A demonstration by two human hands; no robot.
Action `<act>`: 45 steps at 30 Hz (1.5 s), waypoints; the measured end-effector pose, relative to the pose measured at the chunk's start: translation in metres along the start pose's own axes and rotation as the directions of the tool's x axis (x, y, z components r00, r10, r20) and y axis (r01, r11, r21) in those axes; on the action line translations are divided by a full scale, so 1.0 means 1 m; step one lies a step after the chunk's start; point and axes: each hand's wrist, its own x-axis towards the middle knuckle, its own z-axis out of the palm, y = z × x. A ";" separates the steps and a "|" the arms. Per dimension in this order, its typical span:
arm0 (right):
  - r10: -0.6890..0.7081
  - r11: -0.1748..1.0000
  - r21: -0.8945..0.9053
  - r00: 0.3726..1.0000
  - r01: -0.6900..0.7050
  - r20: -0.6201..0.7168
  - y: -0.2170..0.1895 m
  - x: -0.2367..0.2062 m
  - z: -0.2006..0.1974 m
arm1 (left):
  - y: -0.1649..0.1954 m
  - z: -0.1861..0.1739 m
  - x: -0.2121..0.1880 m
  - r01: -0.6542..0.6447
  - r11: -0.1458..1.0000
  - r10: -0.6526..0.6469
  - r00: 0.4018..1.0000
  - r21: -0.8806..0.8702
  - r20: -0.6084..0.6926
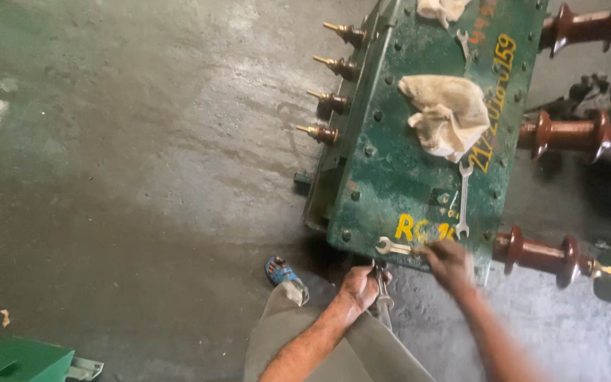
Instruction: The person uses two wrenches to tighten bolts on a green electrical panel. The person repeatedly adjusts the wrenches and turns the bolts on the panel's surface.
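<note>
Spanner [394,247] gripped by right hand [449,263] on green transformer lid [390,177], left hand [359,286] clasping second spanner [382,288] below the lid's edge.

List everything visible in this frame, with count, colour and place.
Green metal transformer lid: one, upper right, yellow and orange markings.
Small brown bushings: four, along the lid's left edge.
Large reddish-brown insulators: three, right of the lid.
Cream cloth rags: two, on the lid, one cut off at the top.
Loose steel spanners: two, lying on the lid.
Green metal box: one, bottom left corner.
Grey concrete floor: stained.
Left hand: grips a metal tool below the lid's edge.
Right hand: blurred, holds a steel spanner at the lid's near edge.
</note>
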 end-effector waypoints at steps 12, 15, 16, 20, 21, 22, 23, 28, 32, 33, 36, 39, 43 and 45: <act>0.045 0.995 -0.091 0.998 -0.050 -0.054 -0.072 -0.121 0.043 | -0.002 -0.019 0.011 0.031 0.991 -0.030 0.999 0.131 -0.015; -0.150 0.977 -0.139 0.985 0.161 0.089 -0.085 -0.141 0.048 | -0.005 -0.025 0.011 0.088 0.995 -0.085 0.995 0.054 -0.049; -0.163 0.962 -0.190 0.969 0.199 0.186 -0.089 -0.135 0.046 | -0.006 -0.026 0.007 0.072 0.977 -0.070 0.997 0.203 -0.015; -0.609 0.766 0.033 0.709 0.642 0.355 -0.123 -0.073 0.037 | -0.001 -0.024 -0.017 0.042 0.972 -0.036 0.999 0.233 -0.029; -0.586 0.737 -0.015 0.651 0.675 0.482 -0.139 -0.049 0.039 | 0.000 -0.022 -0.022 0.023 0.976 -0.015 0.999 0.214 -0.041; -0.603 0.703 -0.066 0.642 0.708 0.473 -0.155 -0.026 0.040 | 0.002 -0.019 -0.023 0.007 0.979 -0.002 1.000 0.206 -0.025; -0.622 0.663 -0.115 0.630 0.739 0.464 -0.171 -0.001 0.044 | 0.003 -0.016 -0.024 0.000 0.983 0.002 1.000 0.185 -0.009; -0.637 0.755 -0.137 0.767 0.641 0.074 -0.175 0.100 0.031 | 0.005 -0.006 -0.008 -0.018 0.992 -0.003 0.987 0.127 0.158; -0.477 0.873 -0.172 0.874 0.457 -0.093 -0.101 0.114 -0.013 | 0.006 -0.009 -0.002 0.098 0.995 -0.093 0.985 -0.029 0.144; -0.500 0.855 -0.253 0.849 0.452 -0.173 -0.083 0.105 -0.022 | 0.006 -0.009 -0.003 0.119 0.990 -0.109 0.987 -0.074 0.122; -0.445 0.842 -0.385 0.891 0.379 -0.095 -0.049 0.052 -0.031 | 0.006 -0.014 -0.002 0.133 0.988 -0.122 0.984 -0.075 0.129; -0.502 0.839 -0.346 0.843 0.420 -0.192 -0.036 -0.010 -0.022 | 0.004 -0.012 -0.001 0.086 0.995 -0.080 0.991 -0.056 0.108; -0.274 0.880 -0.377 0.957 0.289 0.096 -0.013 -0.039 -0.008 | 0.001 -0.009 0.000 0.053 0.997 -0.052 0.998 -0.051 0.024; -0.206 0.843 -0.448 0.948 0.298 0.243 0.004 -0.028 -0.009 | 0.000 -0.009 -0.001 0.060 0.997 -0.059 0.998 -0.050 0.022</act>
